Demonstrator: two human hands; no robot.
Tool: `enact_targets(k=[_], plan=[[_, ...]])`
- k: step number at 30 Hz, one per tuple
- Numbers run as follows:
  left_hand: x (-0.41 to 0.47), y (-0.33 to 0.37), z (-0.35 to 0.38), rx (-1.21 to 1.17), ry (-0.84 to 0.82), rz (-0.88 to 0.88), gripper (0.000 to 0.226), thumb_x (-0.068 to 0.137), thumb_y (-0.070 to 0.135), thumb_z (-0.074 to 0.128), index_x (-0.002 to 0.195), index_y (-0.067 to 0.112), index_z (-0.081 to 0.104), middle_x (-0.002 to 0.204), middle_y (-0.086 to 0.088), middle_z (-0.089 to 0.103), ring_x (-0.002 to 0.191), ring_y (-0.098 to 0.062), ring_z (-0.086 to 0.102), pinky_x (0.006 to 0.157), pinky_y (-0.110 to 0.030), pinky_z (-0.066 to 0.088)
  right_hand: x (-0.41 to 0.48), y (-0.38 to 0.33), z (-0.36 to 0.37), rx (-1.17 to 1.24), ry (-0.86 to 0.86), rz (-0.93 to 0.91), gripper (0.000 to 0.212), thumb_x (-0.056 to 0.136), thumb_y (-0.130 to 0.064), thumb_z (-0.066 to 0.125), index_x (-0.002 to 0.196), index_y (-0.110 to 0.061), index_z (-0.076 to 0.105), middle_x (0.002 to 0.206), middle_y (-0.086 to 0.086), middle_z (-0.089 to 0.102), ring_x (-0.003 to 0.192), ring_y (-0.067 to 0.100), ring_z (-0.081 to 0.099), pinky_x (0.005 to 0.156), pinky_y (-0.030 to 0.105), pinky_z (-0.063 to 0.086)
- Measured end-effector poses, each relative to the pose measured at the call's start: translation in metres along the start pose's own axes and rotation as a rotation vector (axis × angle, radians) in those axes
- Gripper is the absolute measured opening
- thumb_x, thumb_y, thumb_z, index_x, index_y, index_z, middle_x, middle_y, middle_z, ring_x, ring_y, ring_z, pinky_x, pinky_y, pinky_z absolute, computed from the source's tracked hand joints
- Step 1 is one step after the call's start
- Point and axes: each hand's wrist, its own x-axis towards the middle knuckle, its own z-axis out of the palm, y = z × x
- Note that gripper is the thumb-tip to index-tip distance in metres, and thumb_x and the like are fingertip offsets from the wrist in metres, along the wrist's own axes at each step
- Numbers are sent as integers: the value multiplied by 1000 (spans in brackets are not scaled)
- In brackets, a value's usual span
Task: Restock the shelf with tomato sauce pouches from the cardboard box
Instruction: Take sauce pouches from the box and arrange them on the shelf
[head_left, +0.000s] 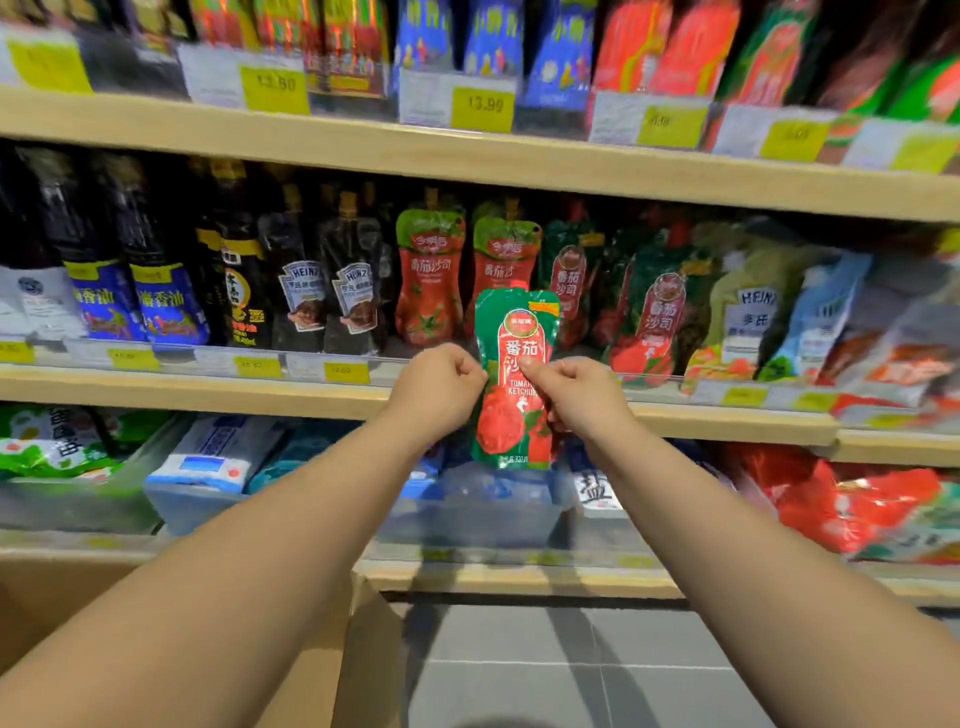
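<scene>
Curled fingertips (470, 370) of the left hand (441, 389) pinch the left edge of the tomato ketchup pouch (517, 332). The right hand (579, 397) pinches the pouch near its middle, thumb on the front label and the other fingers curled at the right edge. The pouch stands upright with its long axis running 12 to 6 o'clock, green top at 12, printed tomatoes at 6 and label facing the camera. It lies between the hands, left at 9 and right at 3, its top half rising above the knuckles. It is held in front of the middle shelf (208, 388) edge, with similar green pouches (660, 322) on the shelf at 2 o'clock. The cardboard box (322, 675) sits low at 7 o'clock.
</scene>
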Motion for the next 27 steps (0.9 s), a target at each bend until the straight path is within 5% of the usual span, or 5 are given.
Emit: enact_targets(k=[4, 8, 15, 21, 27], plan=[[28, 37, 7, -73, 2, -6, 33, 84, 18, 49, 50, 16, 50, 52, 3, 54, 61, -22, 58, 60, -26, 48, 31, -25, -24, -73, 36, -48, 46, 80, -45, 67, 50, -16, 47, 35, -9, 43, 31, 8, 45, 44, 24, 40], [55, 69, 24, -356, 67, -118, 18, 91, 15, 45, 78, 15, 57, 59, -2, 63, 47, -11, 59, 38, -17, 45, 60, -44, -40, -158, 88, -82, 50, 82, -51, 61, 77, 0, 62, 66, 10, 65, 61, 25, 63, 74, 47, 57], [79, 77, 48, -235, 154, -127, 24, 92, 17, 43, 107, 10, 60, 97, -10, 70, 87, -25, 67, 82, -35, 54, 85, -31, -41, -144, 97, -104, 33, 87, -46, 55, 92, -15, 65, 84, 5, 71, 79, 25, 67, 76, 40, 55], [75, 57, 66, -59, 8, -127, 32, 91, 17, 42, 119, 13, 58, 119, -10, 62, 89, -21, 53, 74, -24, 38, 93, 5, -37, -144, 59, 6, 32, 90, -38, 55, 89, -8, 65, 69, 2, 64, 67, 19, 62, 74, 41, 55], [69, 53, 70, 92, -32, -112, 42, 89, 18, 41, 130, 17, 50, 122, -9, 61, 107, -29, 58, 91, -36, 50, 85, 16, -41, -224, 198, -68, 40, 92, -30, 52, 127, -11, 52, 128, 5, 57, 106, 18, 57, 81, 23, 40]])
